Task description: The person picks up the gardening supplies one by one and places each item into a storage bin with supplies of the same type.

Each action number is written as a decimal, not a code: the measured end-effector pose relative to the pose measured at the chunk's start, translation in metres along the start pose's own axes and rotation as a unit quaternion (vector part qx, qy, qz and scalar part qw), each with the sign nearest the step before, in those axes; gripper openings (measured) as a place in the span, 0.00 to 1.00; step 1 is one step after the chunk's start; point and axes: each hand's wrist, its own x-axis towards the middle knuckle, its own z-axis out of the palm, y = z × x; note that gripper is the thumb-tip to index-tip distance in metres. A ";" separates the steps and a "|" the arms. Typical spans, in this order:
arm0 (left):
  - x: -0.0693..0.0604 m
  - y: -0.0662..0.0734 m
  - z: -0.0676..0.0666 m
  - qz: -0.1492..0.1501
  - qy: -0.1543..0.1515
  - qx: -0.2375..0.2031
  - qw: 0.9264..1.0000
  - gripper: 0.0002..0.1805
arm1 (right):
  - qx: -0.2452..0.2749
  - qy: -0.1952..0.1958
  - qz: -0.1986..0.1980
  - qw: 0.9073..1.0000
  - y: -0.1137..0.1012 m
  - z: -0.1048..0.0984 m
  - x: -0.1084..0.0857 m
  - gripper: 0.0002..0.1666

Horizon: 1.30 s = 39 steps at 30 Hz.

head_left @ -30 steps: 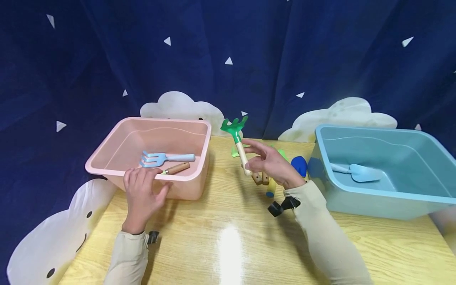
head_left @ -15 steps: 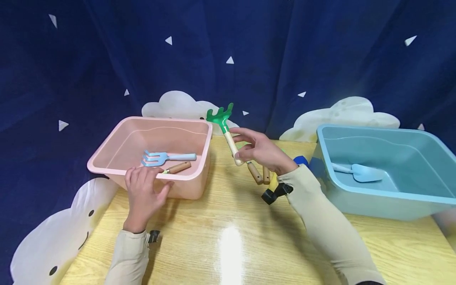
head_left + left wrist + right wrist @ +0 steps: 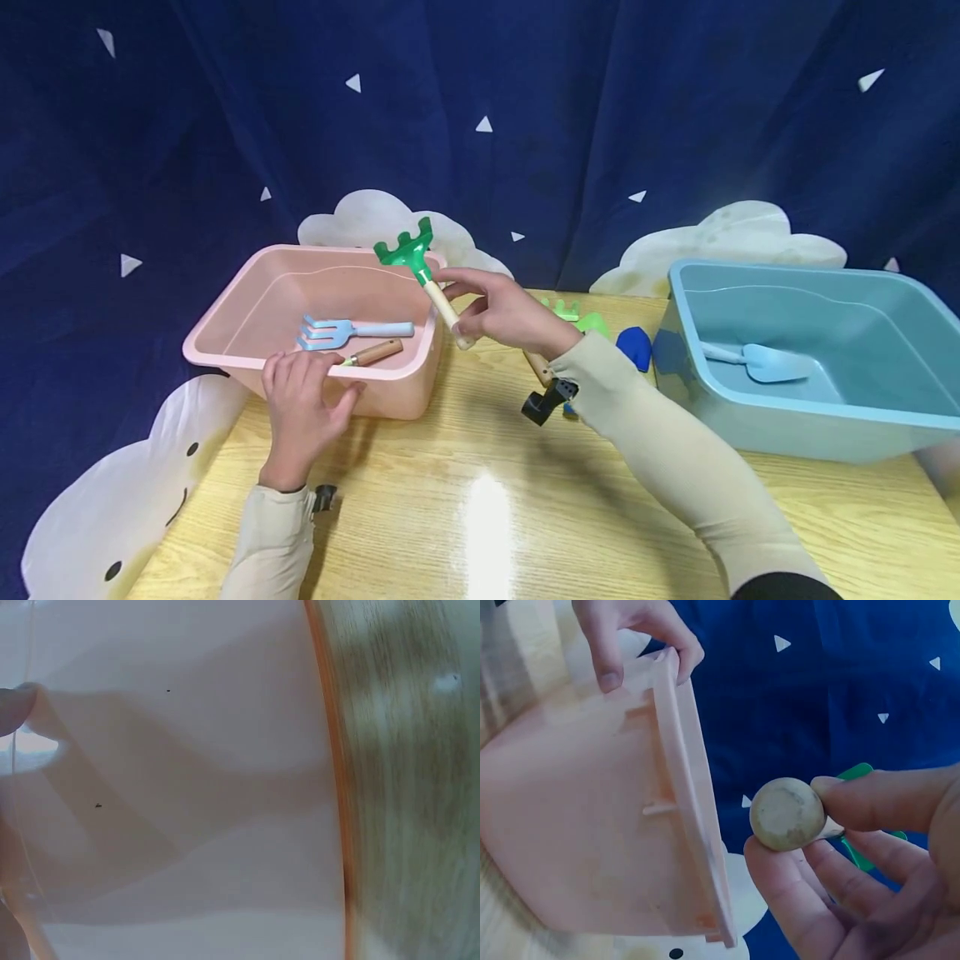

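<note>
My right hand (image 3: 510, 312) pinches the pale wooden handle of a small green hand rake (image 3: 408, 252), its tines up over the right side of the pink bin (image 3: 390, 400). The round handle end faces the camera in the right wrist view, between thumb and fingers. My left hand (image 3: 300, 400) grips the bin's near rim, fingers over the edge and thumb outside. Inside the bin lie a light blue hand fork (image 3: 330, 333) and a wooden-handled tool (image 3: 377, 352), whose head is hidden. Bin wall fills much of the left wrist view.
A blue bin (image 3: 795, 425) at the right holds a light blue trowel (image 3: 776, 363). Between the bins lie a light green rake (image 3: 566, 310), a dark blue piece (image 3: 634, 347) and a wooden handle (image 3: 538, 367), partly behind my right arm. A dark blue curtain (image 3: 480, 183) hangs behind.
My right hand has carried the green rake leftward from above the loose tools to the pink bin's right rim. My left hand has stayed on the near rim.
</note>
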 end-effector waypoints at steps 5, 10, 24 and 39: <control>-0.001 0.002 0.000 -0.004 -0.001 -0.007 1.000 0.23 | -0.021 -0.020 0.000 1.000 -0.012 0.009 0.009 0.43; 0.000 0.001 0.002 -0.006 -0.004 -0.007 1.000 0.24 | -0.037 -0.046 0.011 0.998 -0.023 0.020 0.021 0.44; 0.001 0.001 0.002 -0.003 -0.001 -0.002 1.000 0.24 | -0.016 -0.072 0.024 0.997 -0.029 0.035 0.044 0.46; 0.001 0.001 0.001 -0.002 -0.003 0.001 1.000 0.23 | -0.053 -0.104 0.074 0.990 -0.033 0.043 0.076 0.45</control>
